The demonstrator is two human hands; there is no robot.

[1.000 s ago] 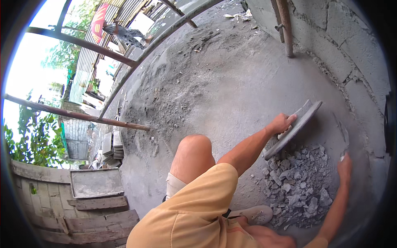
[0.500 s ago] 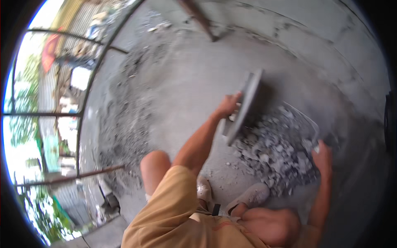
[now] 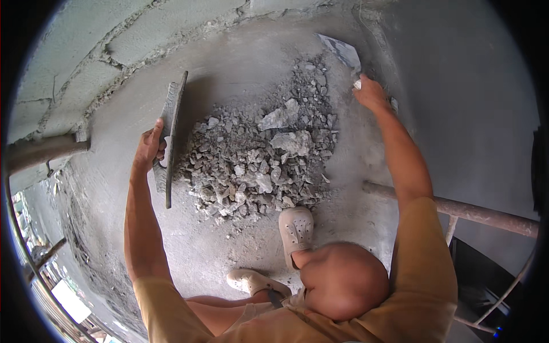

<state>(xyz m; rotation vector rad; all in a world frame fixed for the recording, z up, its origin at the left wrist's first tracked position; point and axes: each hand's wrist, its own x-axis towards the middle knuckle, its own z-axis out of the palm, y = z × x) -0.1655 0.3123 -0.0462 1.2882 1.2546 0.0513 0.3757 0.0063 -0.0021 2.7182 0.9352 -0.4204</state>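
Note:
My left hand (image 3: pixel 150 146) is closed round the handle of a grey plastering float (image 3: pixel 178 123), which stands on edge on the floor at the left of a rubble heap. In my right hand (image 3: pixel 370 92) is the handle of a pointed trowel (image 3: pixel 342 52); its flat metal blade reaches toward the far side, beyond the heap's right edge. Between the two tools lies the heap of broken concrete rubble (image 3: pixel 251 174), with small grey pieces and dust, and two larger chunks (image 3: pixel 291 143) on top.
A block wall (image 3: pixel 86 80) runs along the far left, and a smooth grey wall (image 3: pixel 457 103) rises at the right. Rusty pipes stick out at the left (image 3: pixel 48 153) and right (image 3: pixel 486 216). My clog-shod feet (image 3: pixel 297 228) are just nearer than the rubble.
My view has turned to the right, toward the wall corner. The float now stands left of the heap, and my right hand with the trowel has moved to the heap's far right.

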